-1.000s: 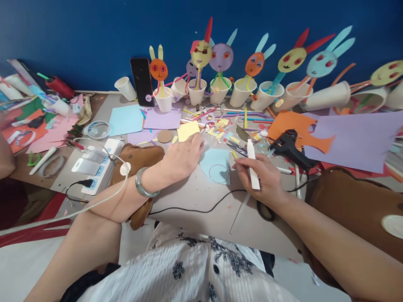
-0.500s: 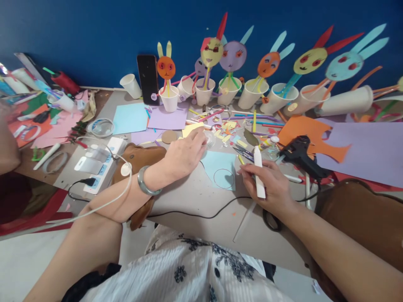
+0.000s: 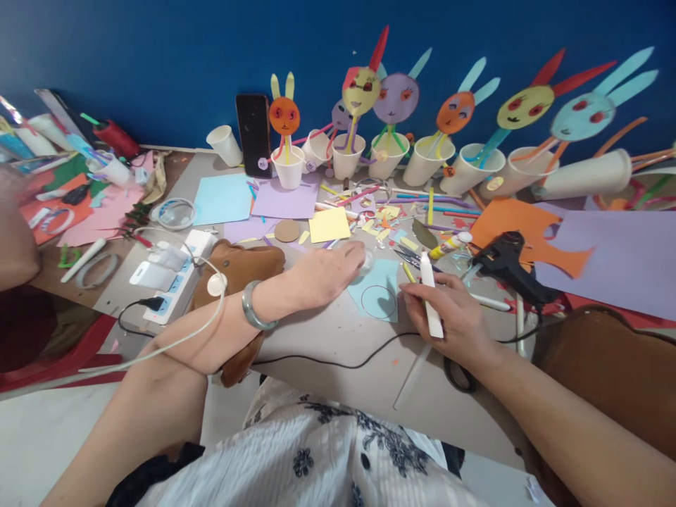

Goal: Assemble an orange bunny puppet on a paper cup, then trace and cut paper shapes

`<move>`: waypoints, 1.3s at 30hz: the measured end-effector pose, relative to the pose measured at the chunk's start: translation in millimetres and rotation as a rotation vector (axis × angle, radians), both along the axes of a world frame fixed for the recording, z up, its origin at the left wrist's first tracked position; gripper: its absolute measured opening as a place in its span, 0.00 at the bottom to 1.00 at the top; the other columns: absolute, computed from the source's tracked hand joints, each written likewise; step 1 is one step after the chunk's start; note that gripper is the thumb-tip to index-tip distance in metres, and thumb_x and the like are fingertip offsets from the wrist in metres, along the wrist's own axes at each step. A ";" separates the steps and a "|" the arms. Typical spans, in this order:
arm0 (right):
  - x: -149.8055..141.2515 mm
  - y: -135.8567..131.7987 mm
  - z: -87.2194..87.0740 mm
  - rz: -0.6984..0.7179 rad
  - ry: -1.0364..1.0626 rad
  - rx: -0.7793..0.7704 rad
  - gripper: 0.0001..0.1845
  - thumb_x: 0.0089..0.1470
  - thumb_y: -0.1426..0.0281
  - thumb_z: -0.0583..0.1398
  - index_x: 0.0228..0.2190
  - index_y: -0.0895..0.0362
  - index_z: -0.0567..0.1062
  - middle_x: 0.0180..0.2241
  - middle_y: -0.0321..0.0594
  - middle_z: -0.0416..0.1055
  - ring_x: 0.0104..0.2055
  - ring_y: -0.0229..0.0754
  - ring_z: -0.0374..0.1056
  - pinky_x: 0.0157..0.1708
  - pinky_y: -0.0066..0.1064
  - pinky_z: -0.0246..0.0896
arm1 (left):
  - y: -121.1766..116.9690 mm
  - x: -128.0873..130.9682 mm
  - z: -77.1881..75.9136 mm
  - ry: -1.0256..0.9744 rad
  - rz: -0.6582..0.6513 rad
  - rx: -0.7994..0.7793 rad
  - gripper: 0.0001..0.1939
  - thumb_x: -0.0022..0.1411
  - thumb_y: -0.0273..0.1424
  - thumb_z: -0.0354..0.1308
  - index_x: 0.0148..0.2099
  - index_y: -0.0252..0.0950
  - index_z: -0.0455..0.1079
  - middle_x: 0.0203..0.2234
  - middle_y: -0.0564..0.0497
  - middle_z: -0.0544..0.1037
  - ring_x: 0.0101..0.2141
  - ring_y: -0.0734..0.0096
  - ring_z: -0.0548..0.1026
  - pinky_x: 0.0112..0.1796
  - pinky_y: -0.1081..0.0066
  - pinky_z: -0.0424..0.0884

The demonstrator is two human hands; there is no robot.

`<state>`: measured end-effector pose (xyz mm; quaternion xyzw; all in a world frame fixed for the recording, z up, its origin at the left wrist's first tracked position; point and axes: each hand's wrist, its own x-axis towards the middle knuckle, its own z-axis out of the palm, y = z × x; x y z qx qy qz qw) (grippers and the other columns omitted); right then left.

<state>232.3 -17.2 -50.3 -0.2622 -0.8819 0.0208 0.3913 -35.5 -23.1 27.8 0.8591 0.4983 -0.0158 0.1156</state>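
My left hand [image 3: 330,273], a greenish bangle [image 3: 254,304] behind its wrist, has its fingers closed on a small clear round object [image 3: 367,262]. That object sits over the upper left of a light blue paper [image 3: 388,276] with a circle drawn on it; its exact kind is hard to make out. Just right of the paper, my right hand [image 3: 448,313] grips a white marker [image 3: 433,303], tilted with its narrow end up. A yellow-green tip [image 3: 408,272] shows by that hand's fingers. Scissors [image 3: 409,255] lie beyond them.
Paper cups [image 3: 289,169] with rabbit-faced paper figures line the blue wall, beside a phone [image 3: 253,134]. A black glue gun [image 3: 512,264] lies right, its cable crossing the table. A power strip [image 3: 179,282] and brown pouch [image 3: 232,264] lie left. Another person's arm [image 3: 15,225] shows far left.
My left hand has moved down and toward me with the clear round object, onto the light blue paper, uncovering the yellow paper. My right hand still holds the marker in nearly the same place.
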 end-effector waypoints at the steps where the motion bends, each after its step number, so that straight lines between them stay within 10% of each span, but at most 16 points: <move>1: 0.4 0.1 -0.9 -0.003 -0.005 -0.002 0.17 0.63 0.78 0.63 0.50 0.47 0.75 0.33 0.34 0.83 0.27 0.43 0.77 0.43 0.44 0.78 | 0.9 -1.2 -1.9 -0.025 0.055 0.036 0.17 0.80 0.28 0.42 0.60 0.33 0.69 0.66 0.37 0.74 0.50 0.62 0.82 0.45 0.66 0.78; 6: 1.7 -0.9 -2.7 -0.004 -0.032 -0.015 0.18 0.64 0.77 0.63 0.51 0.46 0.74 0.33 0.35 0.83 0.26 0.44 0.77 0.43 0.47 0.79 | 7.7 -8.1 -9.0 -0.162 0.213 0.216 0.25 0.75 0.21 0.41 0.69 0.33 0.64 0.77 0.33 0.59 0.64 0.57 0.75 0.57 0.59 0.77; 9: 0.4 -1.7 -0.5 -0.001 -0.024 -0.022 0.20 0.64 0.78 0.63 0.52 0.45 0.74 0.33 0.35 0.83 0.27 0.44 0.77 0.42 0.47 0.78 | 8.8 -5.4 -5.1 -0.093 0.198 0.169 0.25 0.72 0.18 0.44 0.66 0.32 0.70 0.72 0.33 0.68 0.63 0.54 0.76 0.60 0.56 0.75; 14: -1.4 -1.4 2.8 0.020 -0.003 0.000 0.21 0.63 0.79 0.63 0.51 0.44 0.75 0.31 0.34 0.82 0.26 0.45 0.77 0.40 0.47 0.77 | 3.8 3.9 6.4 0.111 0.184 -0.029 0.16 0.76 0.24 0.47 0.54 0.32 0.77 0.47 0.40 0.84 0.48 0.56 0.83 0.45 0.62 0.77; 26: 0.2 0.0 -2.3 0.051 -0.011 -0.051 0.22 0.63 0.79 0.63 0.53 0.43 0.75 0.32 0.33 0.81 0.27 0.46 0.76 0.41 0.48 0.77 | 3.9 -6.9 20.7 0.276 0.298 -0.088 0.16 0.69 0.18 0.52 0.50 0.30 0.79 0.43 0.35 0.85 0.43 0.51 0.83 0.37 0.64 0.70; 39: 0.7 0.4 -3.1 0.097 -0.030 -0.092 0.21 0.64 0.78 0.62 0.53 0.43 0.75 0.32 0.31 0.80 0.27 0.43 0.76 0.42 0.46 0.77 | -0.4 -12.6 9.1 0.285 0.119 -0.109 0.16 0.75 0.23 0.48 0.51 0.27 0.78 0.48 0.33 0.80 0.42 0.53 0.82 0.35 0.62 0.70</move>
